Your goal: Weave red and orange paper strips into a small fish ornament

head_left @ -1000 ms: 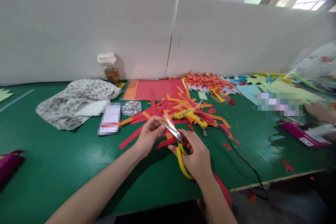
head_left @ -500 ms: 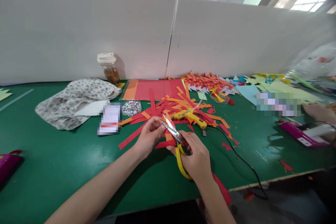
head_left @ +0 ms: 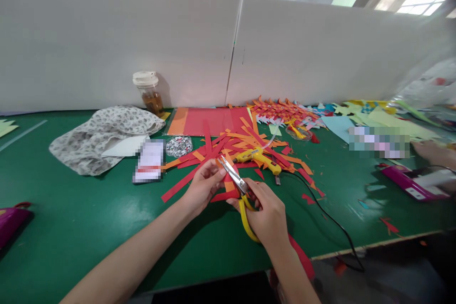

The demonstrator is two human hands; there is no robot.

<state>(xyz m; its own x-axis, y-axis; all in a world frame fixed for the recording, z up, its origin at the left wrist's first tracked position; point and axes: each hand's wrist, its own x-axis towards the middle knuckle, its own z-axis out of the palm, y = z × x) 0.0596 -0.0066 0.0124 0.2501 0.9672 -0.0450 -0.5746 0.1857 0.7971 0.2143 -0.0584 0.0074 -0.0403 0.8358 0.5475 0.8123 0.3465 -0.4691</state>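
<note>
My right hand grips a pair of yellow-handled scissors, fingers in the loops and blades pointing up and left. The blades look nearly closed and lie by the fingertips of my left hand. That hand pinches a red and orange paper piece, partly hidden behind the scissors and fingers. Just beyond both hands spreads a heap of red and orange paper strips. On the heap rests a yellow glue gun, its black cord running off to the right.
Behind the strips lie red and orange sheets and woven paper pieces. At left are a patterned cloth, a phone-like item and a lidded cup. A co-worker's hand is near a purple power strip. A partition stands behind.
The scissor blades have drawn closer together near my left fingertips. Both hands stay in almost the same place.
</note>
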